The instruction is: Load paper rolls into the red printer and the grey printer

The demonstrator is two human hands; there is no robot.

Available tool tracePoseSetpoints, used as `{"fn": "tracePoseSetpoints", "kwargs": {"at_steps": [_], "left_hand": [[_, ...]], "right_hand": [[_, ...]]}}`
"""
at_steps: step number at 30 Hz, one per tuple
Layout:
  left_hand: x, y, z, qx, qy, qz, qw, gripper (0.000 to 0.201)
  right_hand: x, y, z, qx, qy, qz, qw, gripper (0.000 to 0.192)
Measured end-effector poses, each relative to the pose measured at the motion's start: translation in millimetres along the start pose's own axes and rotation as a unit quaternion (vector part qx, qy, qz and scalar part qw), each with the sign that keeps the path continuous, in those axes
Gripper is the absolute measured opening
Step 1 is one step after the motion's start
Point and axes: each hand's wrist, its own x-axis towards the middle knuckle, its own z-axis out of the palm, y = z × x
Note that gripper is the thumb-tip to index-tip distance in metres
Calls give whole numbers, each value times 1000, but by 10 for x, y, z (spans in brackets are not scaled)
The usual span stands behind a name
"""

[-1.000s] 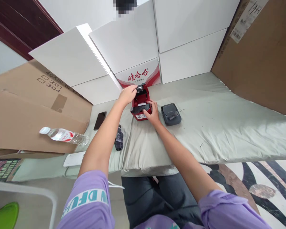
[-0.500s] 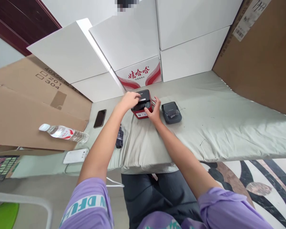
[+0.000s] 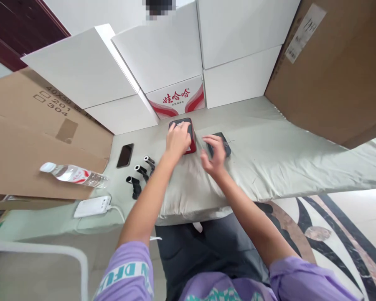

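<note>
My left hand lies palm down over the top of a small red-and-black label printer, its fingers spread on the black lid. Much of the printer is hidden under this hand. Just to the right, my right hand hovers with fingers apart and nothing in them, slightly blurred. It partly covers a dark grey boxy device on the cloth.
Several black tubular pieces, a phone, a water bottle and a white power bank with a cable lie at the left. White boxes stack behind; brown cartons flank both sides.
My right hand has left the red-and-black printer and moved right, in front of the grey device. My left hand has shifted to cover the printer's top. The black tubular pieces have come into view.
</note>
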Motion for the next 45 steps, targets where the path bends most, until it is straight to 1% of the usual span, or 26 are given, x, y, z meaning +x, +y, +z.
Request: {"fn": "tracePoseSetpoints", "kwargs": {"at_steps": [1, 2, 3, 4, 5, 6, 7, 9, 10, 11, 13, 17, 21, 26, 29, 32, 35, 38, 40, 43, 45], "left_hand": [[-161, 116, 121, -45, 46, 15, 998, 50], [-309, 219, 272, -87, 75, 19, 993, 53], [-435, 307, 442, -120, 82, 11, 989, 55], [-530, 375, 619, -147, 80, -18, 986, 56], [-592, 425, 790, -170, 70, -58, 981, 58], [-623, 457, 941, -187, 46, -91, 977, 60], [-631, 471, 1066, -200, 15, -109, 974, 60], [-603, 462, 1222, -215, -30, -130, 967, 61], [-583, 448, 1257, -218, -42, -135, 966, 62], [-565, 432, 1271, -217, -47, -138, 965, 63], [-540, 410, 1263, -210, -53, -143, 966, 64], [-521, 414, 1231, -191, -67, -154, 967, 65], [-502, 406, 1223, -183, -81, -141, 970, 65], [-488, 378, 1238, -162, -83, -120, 976, 65], [-497, 385, 1249, -157, -73, -117, 978, 63], [-508, 392, 1244, -163, -69, -122, 977, 63], [-512, 379, 1233, -176, -65, -124, 974, 63], [-507, 350, 1234, -206, -33, -137, 968, 66], [-501, 332, 1244, -230, -10, -150, 962, 67], [-493, 318, 1258, -251, 0, -150, 956, 66], [-492, 316, 1259, -259, 3, -145, 955, 65]], "right_hand": [[56, 10, -202, -5, 45, -4, 999, 30], [132, 81, -386, -9, 106, 3, 994, 29], [218, 206, -536, -10, 155, 28, 988, 30], [304, 372, -644, -7, 162, 65, 985, 32], [375, 563, -707, 1, 137, 104, 985, 34], [423, 759, -729, 15, 100, 147, 984, 38], [443, 946, -718, 32, 76, 194, 978, 43], [412, 1241, -647, 70, 51, 288, 954, 55], [376, 1339, -607, 88, 42, 310, 946, 60], [339, 1406, -575, 101, 35, 322, 941, 64], [286, 1471, -543, 115, 27, 325, 938, 67], [281, 1506, -561, 114, 29, 331, 936, 71], [298, 1527, -567, 120, 21, 333, 935, 76], [317, 1469, -543, 140, 59, 361, 920, 69], [335, 1416, -538, 149, 68, 372, 914, 62], [337, 1395, -538, 144, 69, 373, 914, 60], [324, 1404, -543, 117, 57, 356, 925, 61], [306, 1382, -564, 79, 47, 318, 944, 56], [289, 1316, -585, 44, 67, 288, 954, 49], [260, 1156, -620, 4, 107, 235, 966, 39], [252, 1050, -642, 1, 110, 202, 973, 35]]}}
